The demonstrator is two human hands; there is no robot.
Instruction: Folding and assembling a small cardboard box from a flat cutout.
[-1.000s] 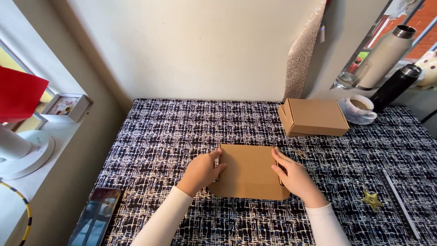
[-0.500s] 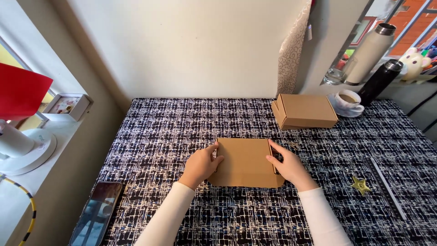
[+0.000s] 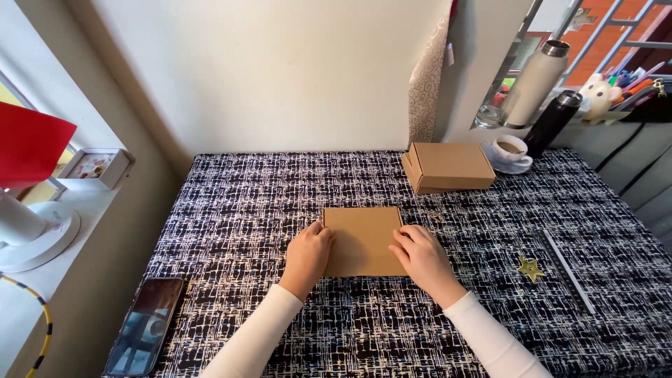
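A flat brown cardboard box [image 3: 362, 234] lies in the middle of a table covered with a black-and-white patterned cloth [image 3: 245, 203]. My left hand [image 3: 308, 257] presses on its near left corner, fingers curled over the edge. My right hand [image 3: 420, 257] rests on its near right corner the same way. Both wrists wear cream sleeves. The box looks closed, with its lid down flat.
A second closed cardboard box [image 3: 449, 166] sits at the back right, with a cup on a saucer [image 3: 509, 150], a white flask [image 3: 533, 77] and a black flask [image 3: 551, 124] behind it. A phone [image 3: 145, 325] lies front left, a gold star [image 3: 530, 268] and a ruler [image 3: 567, 271] to the right.
Both hands have slid from the box's sides onto its near corners. The front flap with rounded corners no longer shows, and the box looks shorter. The view has shifted right.
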